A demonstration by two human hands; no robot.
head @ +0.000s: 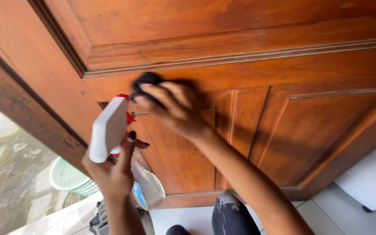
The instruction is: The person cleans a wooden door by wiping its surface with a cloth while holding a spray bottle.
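Note:
My right hand (177,109) presses a dark cloth (146,80) against the brown panelled wooden door (283,65), just under a moulded rail. My left hand (114,167) grips a spray bottle (109,128) with a white trigger head and a red nozzle. The bottle's clear body (146,185) hangs below the hand, and its nozzle points at the door beside the cloth. My knee in dark trousers (233,215) shows at the bottom.
A green plastic basket (68,178) lies on the concrete ground outside at lower left, beyond the door frame (27,100). White floor tiles (327,209) run under the door. A white object (373,178) stands at lower right.

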